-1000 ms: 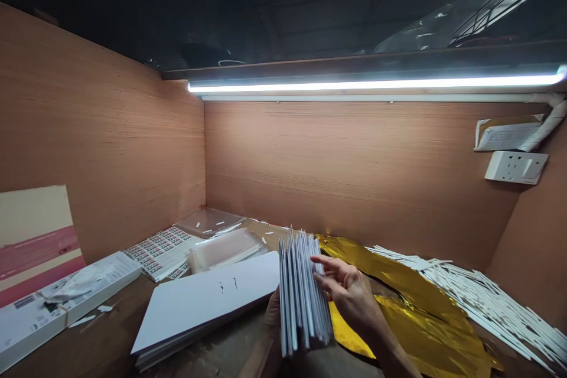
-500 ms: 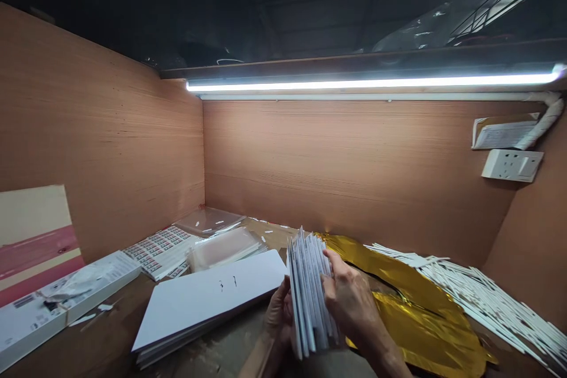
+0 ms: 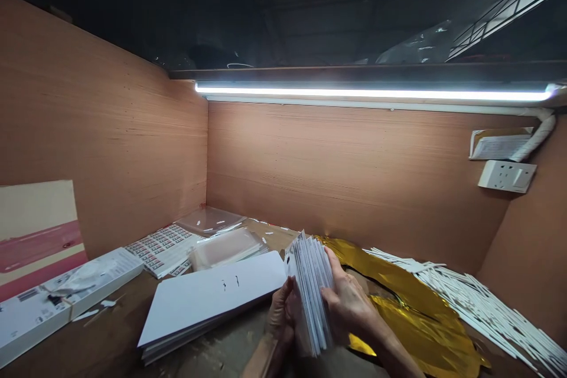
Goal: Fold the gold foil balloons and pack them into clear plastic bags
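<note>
A thick bundle of white cards [image 3: 312,283] stands on edge between both hands, just above the wooden bench. My left hand [image 3: 280,314] grips its left face, thumb and fingers pressed on it. My right hand [image 3: 349,304] is closed over the right face and top edges. The cards are squeezed together, with their tops only slightly fanned. To the left lies a flat stack of white sheets [image 3: 208,302].
Crumpled gold foil [image 3: 411,307] lies right of the hands, then a heap of white strips [image 3: 487,307]. Clear plastic bags [image 3: 224,248], label sheets [image 3: 162,248] and a long white box [image 3: 62,295] sit to the left. Wooden walls enclose the bench; a socket [image 3: 507,176] hangs at right.
The fanned cards have been pressed together. My right hand went from open fingers riffling the edges to clamping the bundle; my left hand came up onto its left face.
</note>
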Available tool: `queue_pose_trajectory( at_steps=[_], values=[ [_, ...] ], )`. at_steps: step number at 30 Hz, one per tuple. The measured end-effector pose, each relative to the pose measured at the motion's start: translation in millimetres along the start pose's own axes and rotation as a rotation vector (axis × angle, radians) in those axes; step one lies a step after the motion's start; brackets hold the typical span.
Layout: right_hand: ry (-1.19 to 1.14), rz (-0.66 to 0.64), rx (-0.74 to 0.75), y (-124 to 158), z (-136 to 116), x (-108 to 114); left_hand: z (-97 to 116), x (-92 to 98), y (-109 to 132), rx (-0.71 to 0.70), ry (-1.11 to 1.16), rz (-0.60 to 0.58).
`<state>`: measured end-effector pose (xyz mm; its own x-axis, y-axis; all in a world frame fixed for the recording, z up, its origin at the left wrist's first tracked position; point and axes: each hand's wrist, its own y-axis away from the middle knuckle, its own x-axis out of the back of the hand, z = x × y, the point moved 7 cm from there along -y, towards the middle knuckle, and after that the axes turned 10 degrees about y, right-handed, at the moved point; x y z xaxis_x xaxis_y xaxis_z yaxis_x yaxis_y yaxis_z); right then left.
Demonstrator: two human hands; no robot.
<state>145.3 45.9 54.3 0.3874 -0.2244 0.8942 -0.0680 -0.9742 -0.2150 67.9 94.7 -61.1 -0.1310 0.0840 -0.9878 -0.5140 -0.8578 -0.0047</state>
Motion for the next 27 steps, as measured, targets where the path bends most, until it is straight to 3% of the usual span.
queue_pose_trajectory(
  at_steps=[5, 8, 10, 15, 20, 23, 27],
  values=[
    [-0.005, 0.115, 0.001, -1.4, -1.3, 7.1, -6.5, 4.9, -1.2, 0.021, 0.037, -0.048],
    [-0.049, 0.186, 0.009, -1.7, 0.1, 25.5, -4.0, 9.1, -3.3, 0.026, 0.080, -0.047],
    [-0.142, 0.212, -0.042, -3.1, 14.3, 39.5, 0.7, 13.1, -5.3, 0.021, 0.125, -0.032],
    [-0.610, 0.168, -0.262, -0.8, 94.6, 52.2, 7.2, 25.0, -9.5, 0.006, 0.197, 0.069],
    [-0.898, 0.179, -0.540, 29.1, 195.8, 36.0, 2.7, 26.0, -9.9, 0.048, 0.166, 0.090],
    [-0.830, 0.146, -0.656, 46.4, 242.1, 17.6, 2.8, 24.4, -9.3, 0.042, 0.194, 0.073],
    [-0.382, 0.132, -0.717, 54.6, 273.9, 14.5, 2.0, 20.5, -6.4, 0.063, 0.168, 0.052]
  ],
)
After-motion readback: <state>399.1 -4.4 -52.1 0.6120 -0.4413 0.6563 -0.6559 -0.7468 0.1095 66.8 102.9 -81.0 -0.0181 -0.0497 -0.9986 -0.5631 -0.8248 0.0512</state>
